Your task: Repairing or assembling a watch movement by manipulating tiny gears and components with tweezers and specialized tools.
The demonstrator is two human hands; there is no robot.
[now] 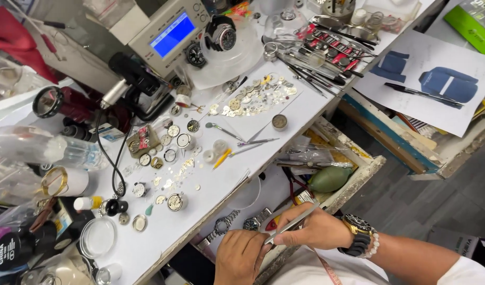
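My right hand [319,229], with a dark wristwatch and a bead bracelet on its wrist, grips metal tweezers [291,224] that point toward my left hand. My left hand [239,257] is curled closed at the bottom of the view, just in front of the open drawer; the tweezer tips meet its fingers. Whatever small part it pinches is hidden. Two wristwatches [237,224] lie in the drawer right above my left hand.
The white workbench [305,108] carries several watch movements, dials and small gears, tweezers, a screwdriver rack, a blue-screened tester [171,34], a dish with a black watch, bottles and jars. The open wooden drawer [361,177] holds a green blower. Printed sheets lie at the right.
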